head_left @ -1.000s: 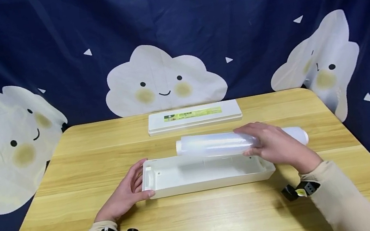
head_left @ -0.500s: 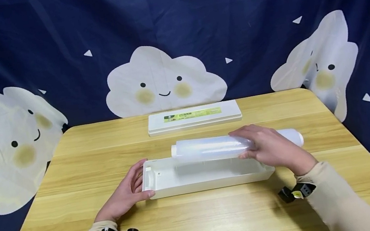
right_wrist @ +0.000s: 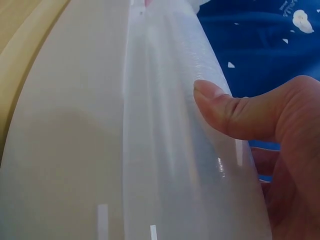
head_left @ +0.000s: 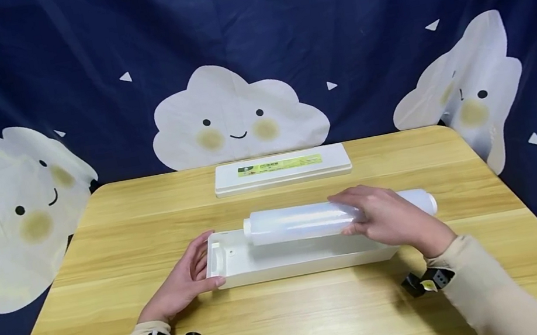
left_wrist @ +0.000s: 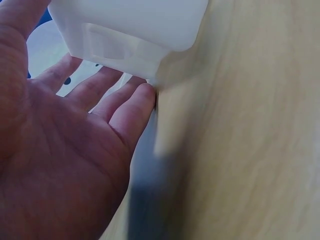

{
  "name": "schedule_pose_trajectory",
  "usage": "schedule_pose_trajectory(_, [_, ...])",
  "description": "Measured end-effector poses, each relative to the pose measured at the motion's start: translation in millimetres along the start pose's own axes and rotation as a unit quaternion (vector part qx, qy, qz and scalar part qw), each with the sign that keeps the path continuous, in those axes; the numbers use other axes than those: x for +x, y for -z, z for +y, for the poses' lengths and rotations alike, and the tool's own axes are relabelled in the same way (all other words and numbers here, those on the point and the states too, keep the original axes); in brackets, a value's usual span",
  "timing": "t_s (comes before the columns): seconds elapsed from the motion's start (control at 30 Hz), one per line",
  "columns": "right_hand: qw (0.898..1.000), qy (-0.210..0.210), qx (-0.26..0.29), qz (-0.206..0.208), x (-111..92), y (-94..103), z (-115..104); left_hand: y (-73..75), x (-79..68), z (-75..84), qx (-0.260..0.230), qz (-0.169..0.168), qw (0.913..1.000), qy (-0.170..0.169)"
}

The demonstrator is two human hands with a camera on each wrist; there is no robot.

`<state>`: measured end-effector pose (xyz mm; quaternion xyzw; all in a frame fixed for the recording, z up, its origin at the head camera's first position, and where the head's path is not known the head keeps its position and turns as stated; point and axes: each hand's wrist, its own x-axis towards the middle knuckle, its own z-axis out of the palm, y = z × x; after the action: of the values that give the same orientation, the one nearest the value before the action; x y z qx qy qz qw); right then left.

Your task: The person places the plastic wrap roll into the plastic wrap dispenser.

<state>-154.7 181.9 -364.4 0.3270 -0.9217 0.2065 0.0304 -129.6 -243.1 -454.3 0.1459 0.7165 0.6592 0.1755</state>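
Observation:
A long white cling film box [head_left: 286, 272] lies on the table, its hollow facing up. My left hand [head_left: 190, 279] grips its left end, thumb at the front wall and fingers around the back corner; the left wrist view shows those fingertips against the box end [left_wrist: 130, 25]. Above the hollow, toward the back wall, my right hand [head_left: 386, 216] holds a roll of cling film [head_left: 299, 221] from above. White core ends stick out of the roll at both sides. In the right wrist view the thumb presses the film surface [right_wrist: 175, 125], while the other fingers are mostly hidden behind it.
A white lid [head_left: 283, 175] with a yellow-green label lies at the table's far edge, behind the roll. Wood-grain tabletop [head_left: 295, 329] spreads around the box. A dark blue curtain [head_left: 354, 11] with clouds hangs behind.
My right hand has carried the cling film roll leftward and slightly nearer to me, over the box hollow. The left hand and the box have stayed in place.

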Motion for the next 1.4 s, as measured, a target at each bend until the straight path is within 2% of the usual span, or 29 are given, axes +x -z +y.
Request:
schedule_pose_trajectory(0.73, [0.999,0.038,0.003,-0.004,5,-5.4,-15,0.1,-0.1,2.0,-0.001,-0.002,1.0000,-0.004])
schedule_pose_trajectory(1.4, [0.997,0.068,-0.024,0.011,10,-16.0,-24,1.7,0.1,-0.2,0.000,-0.004,1.0000,-0.001])
